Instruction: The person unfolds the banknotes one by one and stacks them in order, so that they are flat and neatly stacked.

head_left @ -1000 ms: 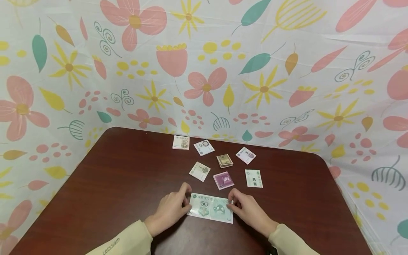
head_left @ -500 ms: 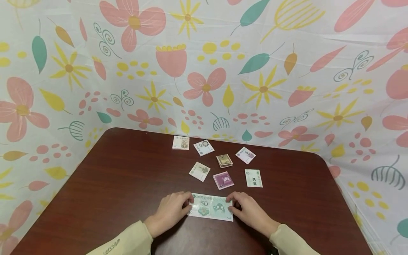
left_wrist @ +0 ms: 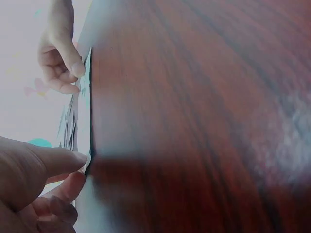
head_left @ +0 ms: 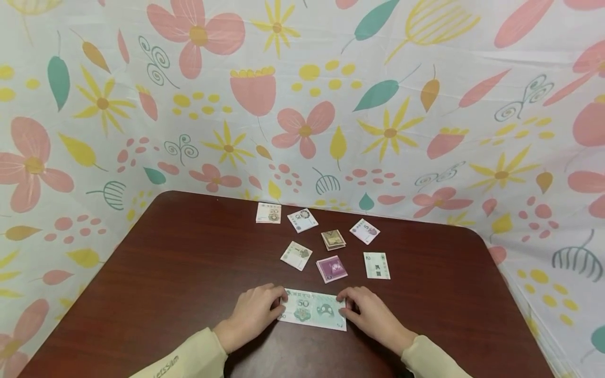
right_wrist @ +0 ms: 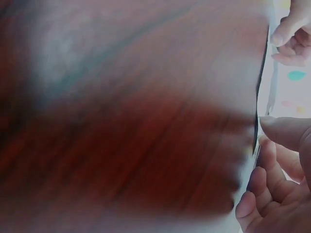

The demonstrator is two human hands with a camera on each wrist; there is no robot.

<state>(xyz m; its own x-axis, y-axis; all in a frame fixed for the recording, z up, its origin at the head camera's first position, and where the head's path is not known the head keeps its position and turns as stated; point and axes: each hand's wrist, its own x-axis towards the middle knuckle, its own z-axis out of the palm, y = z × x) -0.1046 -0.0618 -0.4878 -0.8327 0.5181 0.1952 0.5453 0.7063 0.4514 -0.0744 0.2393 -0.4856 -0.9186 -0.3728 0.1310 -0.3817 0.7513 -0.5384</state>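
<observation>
A green-and-white play banknote (head_left: 312, 310) marked 50 lies spread flat in front of me, its long side facing me. My left hand (head_left: 250, 313) pinches its left end between thumb and curled fingers. At the right end my right hand (head_left: 375, 317) does the same, thumb low and index finger near the top corner. From the left wrist view, the banknote (left_wrist: 87, 111) appears nearly edge-on, low over the wood. The right wrist view shows the thumb (right_wrist: 286, 131) on the note's edge, with the other fingers curled beyond it.
Beyond the hands on the dark wooden table (head_left: 189, 262) lie several folded notes: a purple one (head_left: 332, 269), a brown one (head_left: 333, 239), a 20 (head_left: 268, 213), a 10 (head_left: 302, 220), a 5 (head_left: 364, 231), a 1 (head_left: 296, 255) and a 2 (head_left: 376, 265). A flowered cloth (head_left: 302, 105) hangs behind.
The raised left index finger has come down onto the banknote's upper left corner. The right fingers have shifted slightly at its right end. The folded notes stay put.
</observation>
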